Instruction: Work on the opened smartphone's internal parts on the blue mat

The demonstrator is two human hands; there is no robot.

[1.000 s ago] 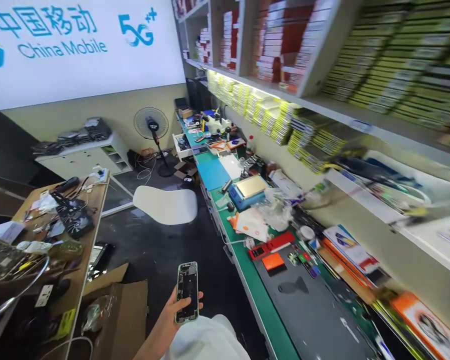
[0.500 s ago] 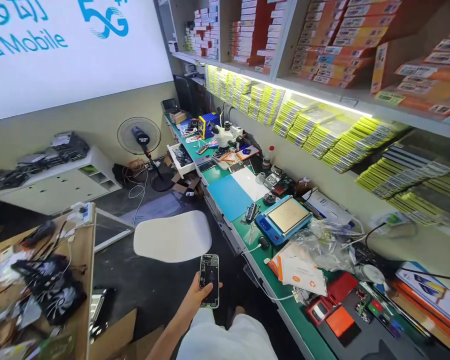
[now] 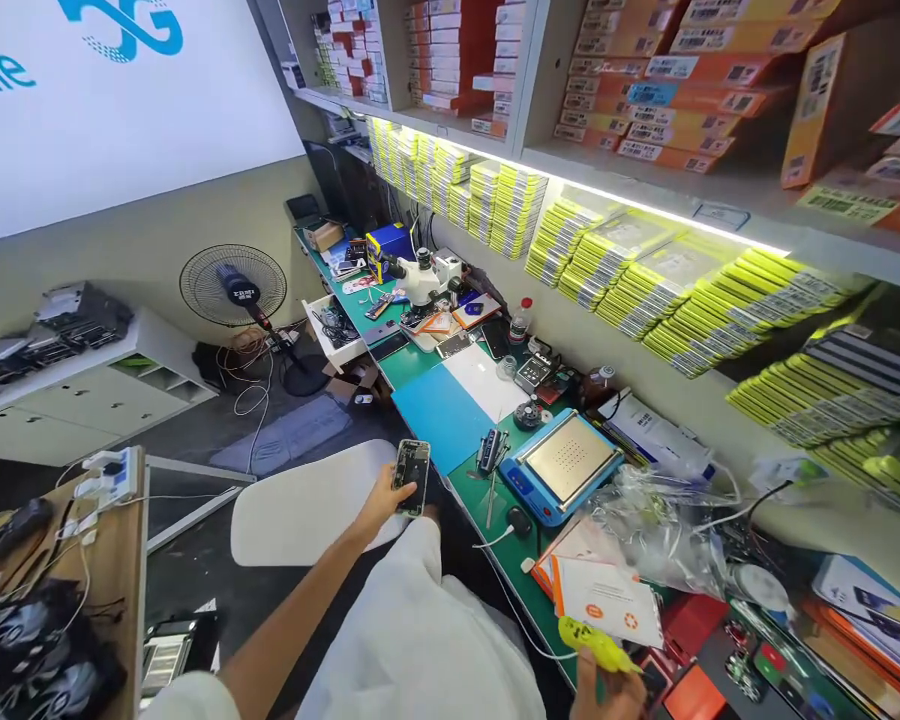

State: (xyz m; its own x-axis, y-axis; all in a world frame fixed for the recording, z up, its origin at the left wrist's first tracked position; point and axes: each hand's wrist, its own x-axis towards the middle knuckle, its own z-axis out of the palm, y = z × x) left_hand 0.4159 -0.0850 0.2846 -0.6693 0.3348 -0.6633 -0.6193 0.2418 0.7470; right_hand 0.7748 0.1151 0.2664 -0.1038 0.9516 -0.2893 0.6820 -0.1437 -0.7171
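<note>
My left hand [image 3: 379, 500] is stretched forward and closed round an opened phone [image 3: 411, 476] whose insides face up. It hovers beside the near edge of the long green workbench [image 3: 465, 490], over a white chair seat [image 3: 300, 510]. My right hand [image 3: 607, 692] shows at the bottom edge, pinching a small yellow-green object [image 3: 596, 643] above a white and orange card [image 3: 607, 605]. A blue heating plate [image 3: 559, 462] lies on the bench just right of the phone. A white microscope [image 3: 424, 278] stands farther back.
Shelves of yellow and orange boxes [image 3: 645, 280] line the wall above the bench. A standing fan [image 3: 232, 290] and cables sit on the floor at the back. A wooden table [image 3: 112, 560] with a power strip and black parts is at the left.
My left hand has carried the phone forward and up toward the bench. My right hand has come into view with the yellow-green object. The view has swung left along the bench.
</note>
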